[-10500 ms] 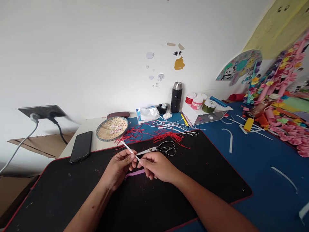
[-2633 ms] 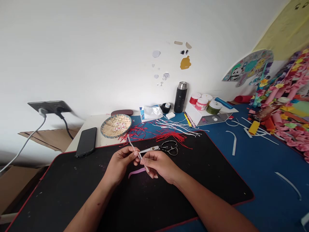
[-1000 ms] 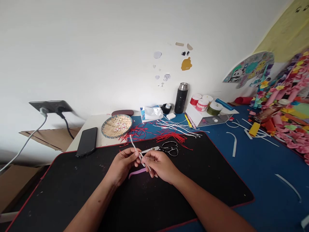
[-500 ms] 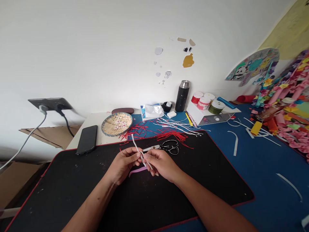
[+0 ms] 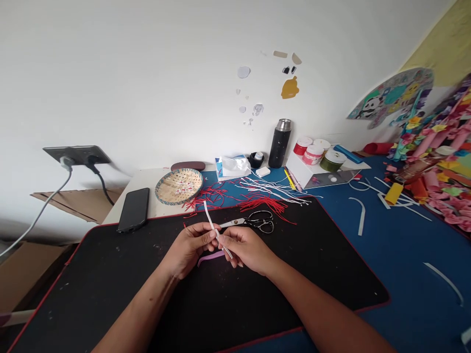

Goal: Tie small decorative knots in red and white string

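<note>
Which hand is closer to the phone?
The left hand is nearer, sitting below and to the right of the phone. The right hand is farther away, on the far side of the left hand from the phone.

White strip (image 5: 210, 219): now stands more upright, upper end points to red strings (image 5: 209, 196), no more to woven basket (image 5: 156, 187).
Lower end: now comes out past right hand (image 5: 247, 248).
View: turned little left, black flask (image 5: 277, 152) sits more right.
</note>
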A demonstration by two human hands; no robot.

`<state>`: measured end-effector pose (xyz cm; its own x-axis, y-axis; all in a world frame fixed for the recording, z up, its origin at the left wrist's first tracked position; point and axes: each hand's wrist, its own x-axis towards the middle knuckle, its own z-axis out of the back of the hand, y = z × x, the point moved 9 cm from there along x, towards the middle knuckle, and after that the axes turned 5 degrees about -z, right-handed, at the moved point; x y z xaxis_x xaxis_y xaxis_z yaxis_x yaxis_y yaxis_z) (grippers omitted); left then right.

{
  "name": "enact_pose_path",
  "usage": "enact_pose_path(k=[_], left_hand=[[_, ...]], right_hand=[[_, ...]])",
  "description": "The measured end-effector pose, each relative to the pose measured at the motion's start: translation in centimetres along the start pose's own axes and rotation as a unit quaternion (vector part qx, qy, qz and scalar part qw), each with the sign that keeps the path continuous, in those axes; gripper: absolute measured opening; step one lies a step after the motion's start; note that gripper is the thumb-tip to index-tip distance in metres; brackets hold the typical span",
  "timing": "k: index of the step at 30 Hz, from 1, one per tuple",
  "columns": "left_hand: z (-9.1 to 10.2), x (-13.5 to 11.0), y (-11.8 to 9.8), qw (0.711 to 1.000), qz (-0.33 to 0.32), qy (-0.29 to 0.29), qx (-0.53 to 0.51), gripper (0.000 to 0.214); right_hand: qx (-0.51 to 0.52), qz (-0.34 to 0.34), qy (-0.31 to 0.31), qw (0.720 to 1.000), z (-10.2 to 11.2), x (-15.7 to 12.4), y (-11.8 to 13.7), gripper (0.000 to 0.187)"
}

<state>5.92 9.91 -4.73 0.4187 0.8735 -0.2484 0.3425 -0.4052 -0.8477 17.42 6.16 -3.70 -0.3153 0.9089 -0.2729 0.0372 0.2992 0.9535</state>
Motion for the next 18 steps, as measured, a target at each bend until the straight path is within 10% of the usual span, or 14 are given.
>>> enact_pose_path(k=[18], left_hand=[[0.1,-0.02,-0.72,0.999,-0.03,-0.011,-0.017,0.035]], right_hand=[[-0.009,-0.014,0.002,1.0,-0.08,-0.11,-0.19,0.043]])
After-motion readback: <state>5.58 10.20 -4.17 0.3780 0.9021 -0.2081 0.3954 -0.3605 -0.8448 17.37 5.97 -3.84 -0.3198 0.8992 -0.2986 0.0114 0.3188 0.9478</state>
